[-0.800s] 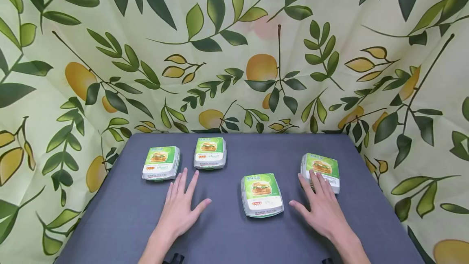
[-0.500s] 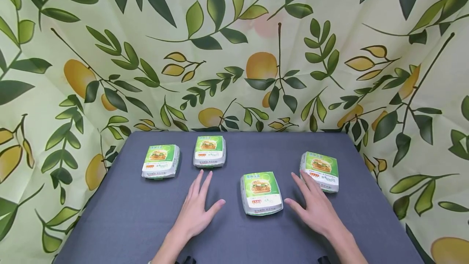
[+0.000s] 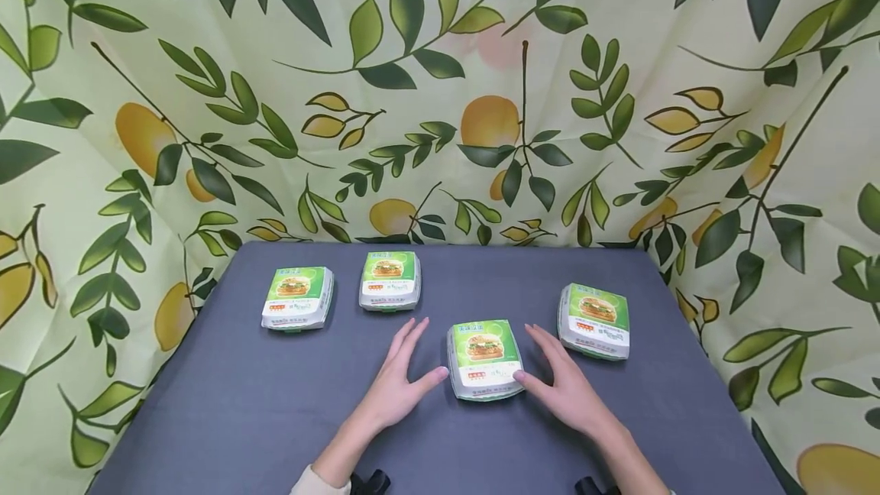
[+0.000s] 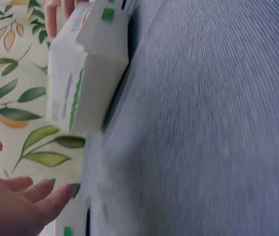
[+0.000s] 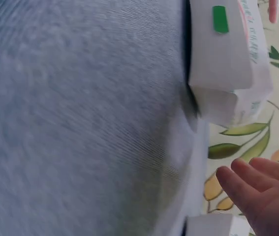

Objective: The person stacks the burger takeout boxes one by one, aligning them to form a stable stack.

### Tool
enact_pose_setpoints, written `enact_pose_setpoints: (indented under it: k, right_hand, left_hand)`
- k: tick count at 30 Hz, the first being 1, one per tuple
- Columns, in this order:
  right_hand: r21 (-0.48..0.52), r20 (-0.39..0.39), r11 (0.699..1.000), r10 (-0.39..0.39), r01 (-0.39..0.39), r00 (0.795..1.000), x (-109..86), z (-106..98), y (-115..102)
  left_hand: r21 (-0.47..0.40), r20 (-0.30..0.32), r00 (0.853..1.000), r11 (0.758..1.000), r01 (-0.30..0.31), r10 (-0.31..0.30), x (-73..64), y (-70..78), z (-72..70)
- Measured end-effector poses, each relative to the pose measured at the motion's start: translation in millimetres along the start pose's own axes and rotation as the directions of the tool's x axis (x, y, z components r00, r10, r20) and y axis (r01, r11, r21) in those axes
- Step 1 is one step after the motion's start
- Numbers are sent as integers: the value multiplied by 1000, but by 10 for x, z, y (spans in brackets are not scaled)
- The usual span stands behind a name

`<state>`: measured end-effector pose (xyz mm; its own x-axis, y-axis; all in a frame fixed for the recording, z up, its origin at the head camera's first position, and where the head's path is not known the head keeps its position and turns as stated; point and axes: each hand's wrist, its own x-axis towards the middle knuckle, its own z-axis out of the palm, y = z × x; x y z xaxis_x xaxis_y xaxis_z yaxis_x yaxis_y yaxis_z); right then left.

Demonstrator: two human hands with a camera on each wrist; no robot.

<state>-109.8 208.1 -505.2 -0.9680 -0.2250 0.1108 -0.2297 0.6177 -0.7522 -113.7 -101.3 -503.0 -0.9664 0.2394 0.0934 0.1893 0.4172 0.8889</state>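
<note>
A green and white burger box [image 3: 484, 354] with a burger picture on its lid lies between my hands at the front of the group. My left hand [image 3: 399, 388] is at its left side, fingers spread and thumb tip close to the box's edge. On the other side my right hand [image 3: 564, 388] has its thumb overlapping the lower right corner in the head view, its fingers extended along the right side. The left wrist view shows the box's side [image 4: 100, 73] with the left fingers [image 4: 31, 196] apart from it. Likewise the right fingers [image 5: 250, 184] stand off the box in the right wrist view.
Three matching burger boxes lie around: a far left box [image 3: 297, 298], a back middle box [image 3: 389, 281] and a right box [image 3: 594, 321] just beyond my right hand. All rest on a dark grey-blue tabletop [image 3: 227, 403]. A leaf-and-fruit patterned cloth [image 3: 440, 98] hangs behind.
My left hand has moved right, from near the left boxes to the front box. My right hand has come left off the right box toward the same one. The boxes have stayed put.
</note>
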Motion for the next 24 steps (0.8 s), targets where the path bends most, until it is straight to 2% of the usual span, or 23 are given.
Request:
enact_pose_setpoints:
  k: [6, 13, 19, 24]
  right_hand:
    - [117, 30, 993, 21, -25, 999, 64, 63, 8]
    - [286, 80, 955, 61, -82, 995, 202, 113, 56]
    - [342, 149, 930, 85, -132, 985, 275, 169, 104]
    - [372, 151, 917, 92, -143, 984, 283, 214, 112]
  left_hand:
    - [-85, 71, 997, 996, -18, 24, 120, -27, 144]
    - [-122, 144, 989, 992, 6, 12, 200, -43, 254]
    - [-175, 159, 987, 985, 4, 25, 251, -60, 294]
    - [-220, 180, 984, 975, 30, 11, 268, -70, 323]
